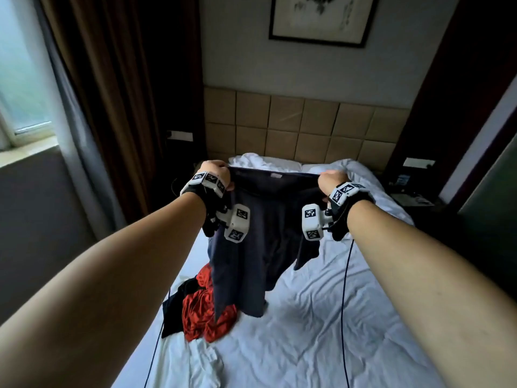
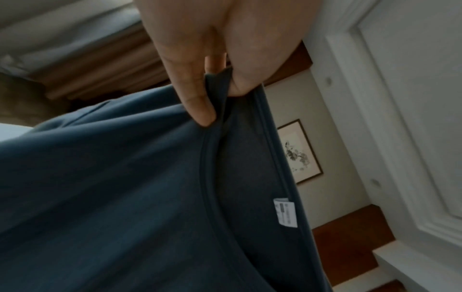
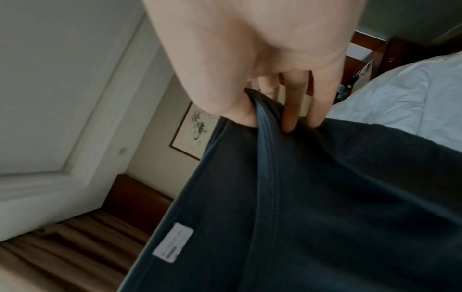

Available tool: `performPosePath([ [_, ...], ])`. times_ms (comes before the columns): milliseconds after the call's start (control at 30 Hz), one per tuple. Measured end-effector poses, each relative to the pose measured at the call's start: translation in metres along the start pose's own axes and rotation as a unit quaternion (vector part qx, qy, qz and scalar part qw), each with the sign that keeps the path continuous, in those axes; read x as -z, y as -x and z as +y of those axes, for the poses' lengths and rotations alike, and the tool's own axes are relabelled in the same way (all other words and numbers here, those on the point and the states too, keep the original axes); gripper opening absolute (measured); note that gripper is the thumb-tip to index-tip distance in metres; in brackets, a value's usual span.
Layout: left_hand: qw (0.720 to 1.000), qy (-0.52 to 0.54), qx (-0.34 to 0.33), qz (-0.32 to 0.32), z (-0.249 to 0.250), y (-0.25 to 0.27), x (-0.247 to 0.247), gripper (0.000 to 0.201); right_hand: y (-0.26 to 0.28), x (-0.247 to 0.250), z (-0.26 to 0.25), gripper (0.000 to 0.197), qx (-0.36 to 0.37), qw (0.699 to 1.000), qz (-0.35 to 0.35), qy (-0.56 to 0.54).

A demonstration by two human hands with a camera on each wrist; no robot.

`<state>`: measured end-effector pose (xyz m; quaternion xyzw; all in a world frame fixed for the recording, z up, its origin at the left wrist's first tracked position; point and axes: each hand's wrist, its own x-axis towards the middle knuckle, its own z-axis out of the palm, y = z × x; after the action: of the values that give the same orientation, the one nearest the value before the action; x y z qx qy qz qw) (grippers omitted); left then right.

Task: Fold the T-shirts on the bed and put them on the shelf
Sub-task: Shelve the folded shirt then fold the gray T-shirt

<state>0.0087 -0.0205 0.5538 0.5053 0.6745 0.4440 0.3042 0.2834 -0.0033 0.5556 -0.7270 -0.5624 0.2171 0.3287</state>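
A dark blue T-shirt (image 1: 260, 247) hangs in the air over the bed, stretched between both hands at its top edge, with a small white label (image 2: 286, 213) inside the collar. My left hand (image 1: 221, 172) pinches the left end of that edge between thumb and fingers (image 2: 200, 110). My right hand (image 1: 328, 179) pinches the right end (image 3: 265, 116) the same way. The shirt's lower end droops down close to the sheet. A crumpled red T-shirt (image 1: 204, 317) and a black garment (image 1: 173, 309) lie on the bed at the lower left, partly hidden behind the blue shirt.
The bed (image 1: 321, 317) has a wrinkled white sheet, with white pillows (image 1: 265, 162) against a padded tan headboard (image 1: 305, 127). Brown curtains (image 1: 112, 93) and a window stand to the left. A dark nightstand (image 1: 411, 200) sits to the right. Thin black cables hang from both wrists.
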Motion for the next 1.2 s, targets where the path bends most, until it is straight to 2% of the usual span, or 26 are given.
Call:
performPosePath([
  [100, 0.998, -0.016, -0.041, 0.034, 0.031, 0.019, -0.012, 0.019, -0.001, 0.035, 0.012, 0.032, 0.030, 0.996, 0.082, 0.018],
  [167, 0.992, -0.079, -0.076, 0.061, 0.053, 0.041, -0.022, 0.011, 0.003, 0.058, 0.023, 0.029, 0.085, 0.989, 0.118, 0.035],
  [267, 0.981, -0.145, -0.109, 0.065, 0.074, 0.067, -0.044, 0.021, 0.008, 0.095, 0.047, 0.019, 0.176, 0.967, 0.126, 0.134],
  [333, 0.973, -0.187, -0.127, 0.040, 0.086, 0.086, -0.061, 0.027, 0.005, 0.117, 0.068, 0.017, 0.191, 0.961, 0.124, 0.159],
  [367, 0.965, -0.223, -0.133, 0.021, 0.091, 0.093, -0.071, 0.029, 0.004, 0.127, 0.079, 0.014, 0.175, 0.968, 0.110, 0.141],
  [433, 0.944, -0.299, -0.137, -0.003, 0.097, 0.109, -0.087, 0.032, 0.001, 0.144, 0.098, 0.011, 0.120, 0.992, 0.049, 0.008],
  [500, 0.936, -0.331, -0.119, 0.004, 0.104, 0.122, -0.100, 0.031, 0.007, 0.157, 0.113, 0.013, 0.056, 0.989, -0.019, -0.133],
  [567, 0.938, -0.328, -0.109, 0.024, 0.111, 0.134, -0.109, 0.028, 0.012, 0.169, 0.126, 0.014, 0.028, 0.980, -0.049, -0.192],
  [633, 0.944, -0.316, -0.091, 0.036, 0.117, 0.144, -0.119, 0.026, 0.016, 0.182, 0.138, 0.013, 0.038, 0.978, -0.065, -0.195],
  [700, 0.951, -0.293, -0.089, 0.050, 0.121, 0.151, -0.128, 0.031, 0.020, 0.195, 0.150, 0.007, 0.067, 0.982, -0.092, -0.148],
  [767, 0.959, -0.261, -0.094, 0.059, 0.122, 0.156, -0.136, 0.036, 0.023, 0.209, 0.163, 0.017, 0.109, 0.987, -0.104, -0.046],
  [800, 0.964, -0.243, -0.094, 0.058, 0.122, 0.158, -0.141, 0.036, 0.024, 0.216, 0.169, 0.021, 0.130, 0.987, -0.095, 0.007],
  [867, 0.972, -0.205, -0.095, 0.056, 0.122, 0.161, -0.151, 0.031, 0.021, 0.224, 0.183, 0.016, 0.158, 0.985, -0.051, 0.054],
  [933, 0.979, -0.165, -0.107, 0.051, 0.124, 0.161, -0.162, 0.025, 0.017, 0.228, 0.192, 0.013, 0.147, 0.988, -0.007, 0.041],
  [1033, 0.983, -0.125, -0.127, 0.046, 0.126, 0.163, -0.176, 0.018, 0.017, 0.233, 0.198, 0.022, 0.130, 0.990, 0.033, 0.035],
  [1100, 0.981, -0.120, -0.140, 0.053, 0.127, 0.165, -0.181, 0.024, 0.018, 0.236, 0.201, 0.022, 0.132, 0.989, 0.061, 0.025],
  [1200, 0.979, -0.127, -0.148, 0.059, 0.125, 0.170, -0.186, 0.035, 0.017, 0.239, 0.207, 0.022, 0.141, 0.989, 0.046, 0.002],
])
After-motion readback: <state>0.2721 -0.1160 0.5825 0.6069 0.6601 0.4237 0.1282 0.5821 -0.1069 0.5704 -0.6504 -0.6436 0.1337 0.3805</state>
